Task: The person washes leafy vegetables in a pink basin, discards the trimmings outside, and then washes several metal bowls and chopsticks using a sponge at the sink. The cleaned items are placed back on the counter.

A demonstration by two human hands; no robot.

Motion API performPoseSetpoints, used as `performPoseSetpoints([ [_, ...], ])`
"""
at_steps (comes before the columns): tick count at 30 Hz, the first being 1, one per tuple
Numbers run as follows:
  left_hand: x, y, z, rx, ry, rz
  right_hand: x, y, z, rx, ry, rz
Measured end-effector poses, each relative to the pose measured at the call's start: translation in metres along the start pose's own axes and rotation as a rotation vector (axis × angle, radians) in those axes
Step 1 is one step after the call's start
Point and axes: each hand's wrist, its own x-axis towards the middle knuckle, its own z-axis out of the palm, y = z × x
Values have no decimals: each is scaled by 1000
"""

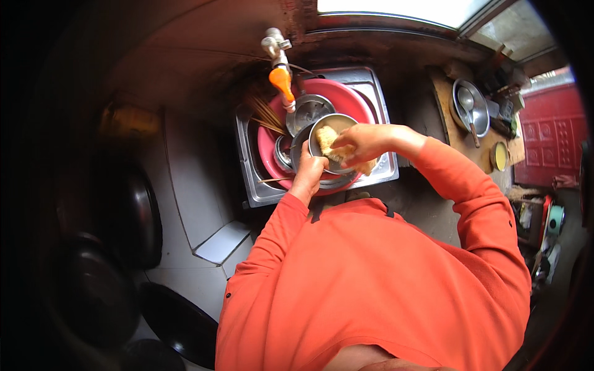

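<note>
My left hand (311, 170) grips the near left rim of a metal bowl (344, 121), which is tilted over a pink basin (359, 99). In my right hand (364, 141) is a yellowish scrubbing cloth (326, 137), pressed against the inside of the bowl; part of the cloth hangs over the bowl's right edge. The basin sits in a stainless steel sink (378, 90). Behind the bowl, a metal pan (308, 111) rests in the basin. Several chopsticks (269, 113) lean at the basin's left side, beside a small metal container (281, 150).
A tap with an orange handle (280, 83) juts over the basin. To the right, a wooden board (441, 99) holds a steel bowl (482, 118) with a ladle (466, 99) and a yellow cup (500, 155). Dark pans (178, 320) stand at lower left by a white tiled ledge (190, 199).
</note>
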Motion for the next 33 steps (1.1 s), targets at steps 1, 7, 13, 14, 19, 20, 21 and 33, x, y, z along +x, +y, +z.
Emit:
performPoseSetpoints([
  [1, -1, 1, -5, -35, -6, -54, -3, -4, -15, 69, 126, -23],
  [7, -12, -4, -11, -48, -1, -74, 34, -71, -100, 118, 723, -62],
  [13, -17, 5, -3, -50, -40, -71, 64, -79, -97, 52, 557, -157],
  [14, -16, 5, -5, -62, -44, -61, 67, -79, -96, 82, 548, -166],
  [19, -13, 4, -10, -61, -36, -40, 67, -78, -102, 94, 526, -185],
  [20, -13, 5, -10, -65, -36, -44, 66, -79, -102, 96, 517, -190],
  [21, -13, 6, -10, -69, -37, -48, 66, -79, -103, 98, 509, -195],
  [33, -17, 32, -2, -83, -85, -59, 12, 24, -8, -19, 259, -143],
])
